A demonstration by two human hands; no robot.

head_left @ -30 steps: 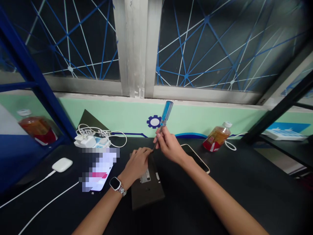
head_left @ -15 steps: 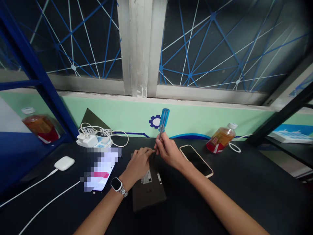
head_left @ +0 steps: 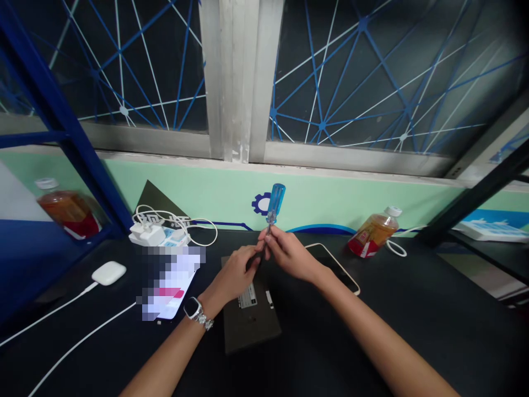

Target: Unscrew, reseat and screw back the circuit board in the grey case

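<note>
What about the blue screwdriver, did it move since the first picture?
Yes. Judged against the dark blue wall gear, the blue screwdriver is now lower and a little further left than it was then.

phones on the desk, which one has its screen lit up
The left-hand phone, in front of the white power strip: its screen glows, while the pale-edged phone on the right has a dark screen.

Single head-worn view, forward and down over both hands at close range.
</note>
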